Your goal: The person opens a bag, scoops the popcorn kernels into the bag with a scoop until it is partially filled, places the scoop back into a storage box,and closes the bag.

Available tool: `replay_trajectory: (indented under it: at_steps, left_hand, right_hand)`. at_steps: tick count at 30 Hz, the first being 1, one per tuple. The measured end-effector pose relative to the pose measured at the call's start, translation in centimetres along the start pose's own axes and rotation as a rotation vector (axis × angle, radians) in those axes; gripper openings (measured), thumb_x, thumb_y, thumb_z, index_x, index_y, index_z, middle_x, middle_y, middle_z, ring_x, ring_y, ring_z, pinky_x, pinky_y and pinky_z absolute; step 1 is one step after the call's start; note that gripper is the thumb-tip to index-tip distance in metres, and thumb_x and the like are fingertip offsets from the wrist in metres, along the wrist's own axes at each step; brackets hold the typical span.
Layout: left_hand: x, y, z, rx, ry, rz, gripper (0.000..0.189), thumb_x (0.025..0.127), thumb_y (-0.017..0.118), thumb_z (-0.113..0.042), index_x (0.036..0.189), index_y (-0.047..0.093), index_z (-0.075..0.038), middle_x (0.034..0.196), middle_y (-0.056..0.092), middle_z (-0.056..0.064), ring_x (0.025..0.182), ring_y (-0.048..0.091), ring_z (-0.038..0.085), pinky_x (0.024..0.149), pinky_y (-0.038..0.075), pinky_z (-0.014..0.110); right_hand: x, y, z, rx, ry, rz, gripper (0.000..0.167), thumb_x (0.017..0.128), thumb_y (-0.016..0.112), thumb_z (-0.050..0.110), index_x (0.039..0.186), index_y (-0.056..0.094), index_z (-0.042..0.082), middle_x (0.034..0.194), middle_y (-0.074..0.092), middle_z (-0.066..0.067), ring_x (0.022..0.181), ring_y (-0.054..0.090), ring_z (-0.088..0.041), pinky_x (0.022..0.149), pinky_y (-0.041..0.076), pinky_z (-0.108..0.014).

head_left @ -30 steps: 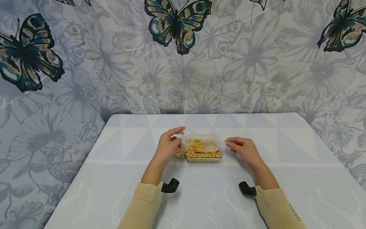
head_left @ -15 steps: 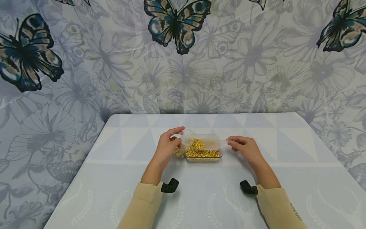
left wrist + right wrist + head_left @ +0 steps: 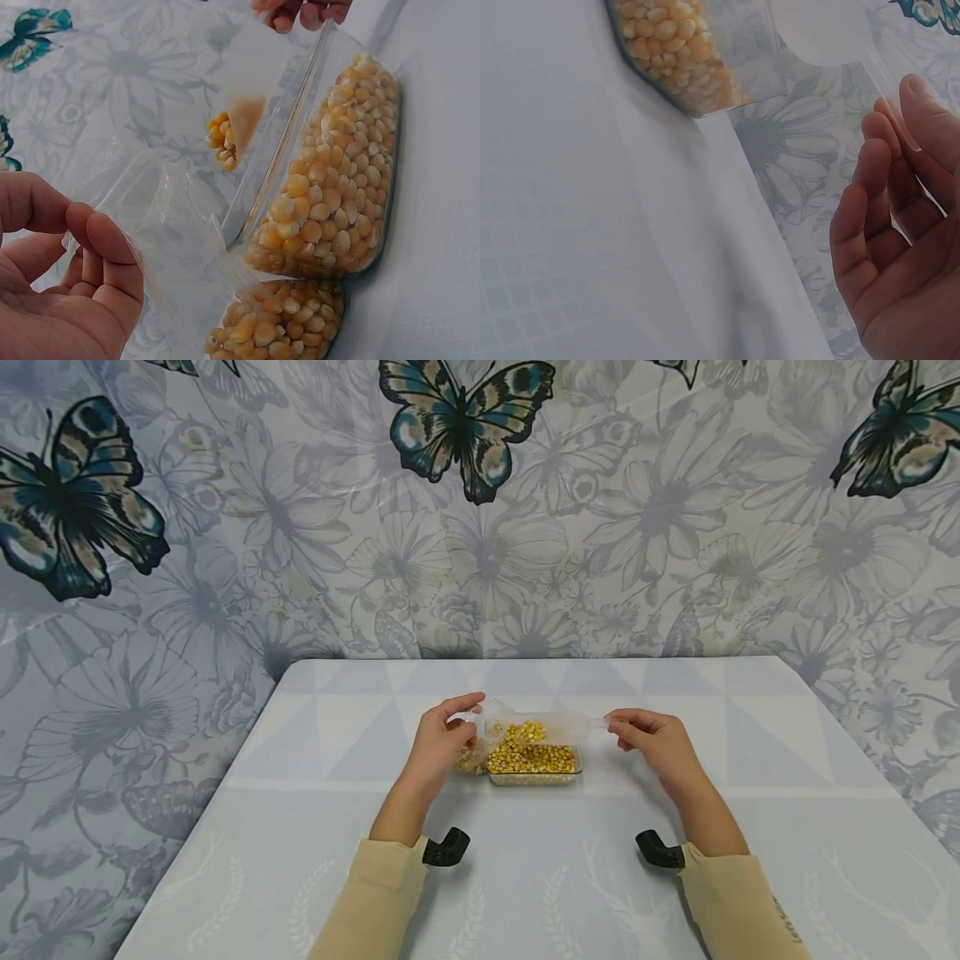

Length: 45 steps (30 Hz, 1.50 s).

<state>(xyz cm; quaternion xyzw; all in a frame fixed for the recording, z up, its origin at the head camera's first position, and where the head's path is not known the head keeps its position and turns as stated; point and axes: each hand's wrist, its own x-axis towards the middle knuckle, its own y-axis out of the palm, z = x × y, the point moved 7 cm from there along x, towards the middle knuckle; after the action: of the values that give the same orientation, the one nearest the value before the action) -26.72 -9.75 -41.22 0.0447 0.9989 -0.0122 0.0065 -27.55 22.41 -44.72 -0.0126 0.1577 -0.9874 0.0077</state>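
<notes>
Lifting of a loaded scoop. The scoop [image 3: 567,727] had just risen from the glass container [image 3: 751,60] with yellow kernels [image 3: 222,141] heaped at its tip, which suggested that a load had been taken up and drawn clear. In the head view it lay nearly level over the container's far side; the left wrist view showed its tip apart from the rim. The right grip [image 3: 654,742] was pinched on the scoop's end. The left grip [image 3: 444,735] was clamped on the upper part of a clear bag [image 3: 161,195], which held kernels just beside the container on the surface [image 3: 525,868]. Compared with one second earlier, the right grip stood farther right and higher, and more of the container's corn [image 3: 531,762] was exposed; the left grip had scarcely moved.
</notes>
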Motion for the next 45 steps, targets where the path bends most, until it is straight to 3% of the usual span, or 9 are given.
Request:
replay_trajectory:
  at_steps: [17, 27, 35, 45]
  left_hand:
    - [0.2, 0.1, 0.1, 0.005, 0.000, 0.001, 0.055, 0.086, 0.050, 0.009, 0.135, 0.064, -0.013, 0.126, 0.058, 0.013, 0.067, 0.046, 0.015, 0.066, 0.045, 0.032]
    - [0.2, 0.1, 0.1, 0.000, -0.002, 0.003, 0.055, 0.086, 0.050, 0.009, 0.136, 0.062, -0.010, 0.126, 0.058, 0.012, 0.067, 0.045, 0.015, 0.066, 0.045, 0.032]
    - [0.3, 0.3, 0.2, 0.011, -0.002, 0.007, 0.054, 0.087, 0.051, 0.009, 0.137, 0.061, -0.008, 0.125, 0.059, 0.010, 0.067, 0.045, 0.014, 0.065, 0.046, 0.031]
    - [0.1, 0.3, 0.3, -0.002, -0.004, 0.016, 0.054, 0.088, 0.050, 0.009, 0.135, 0.063, -0.011, 0.125, 0.058, 0.013, 0.068, 0.044, 0.015, 0.066, 0.045, 0.030]
  right_hand:
    - [-0.8, -1.7, 2.6, 0.018, -0.052, -0.071, 0.037, 0.093, 0.070, 0.034, 0.116, 0.072, 0.006, 0.080, 0.067, 0.018, 0.076, 0.060, -0.006, 0.075, 0.052, -0.021]
    - [-1.5, -2.1, 4.4, 0.108, -0.138, -0.095, 0.027, 0.093, 0.071, 0.026, 0.109, 0.074, 0.005, 0.074, 0.068, 0.007, 0.072, 0.060, -0.007, 0.073, 0.050, -0.020]
    - [-1.8, -2.0, 4.9, 0.173, -0.167, -0.097, 0.021, 0.092, 0.072, 0.021, 0.106, 0.075, 0.006, 0.075, 0.068, 0.012, 0.070, 0.059, -0.006, 0.071, 0.050, -0.018]
    - [-1.7, -0.8, 5.2, 0.096, -0.175, -0.103, 0.024, 0.093, 0.071, 0.025, 0.107, 0.074, 0.006, 0.077, 0.066, 0.014, 0.071, 0.058, -0.007, 0.072, 0.049, -0.022]
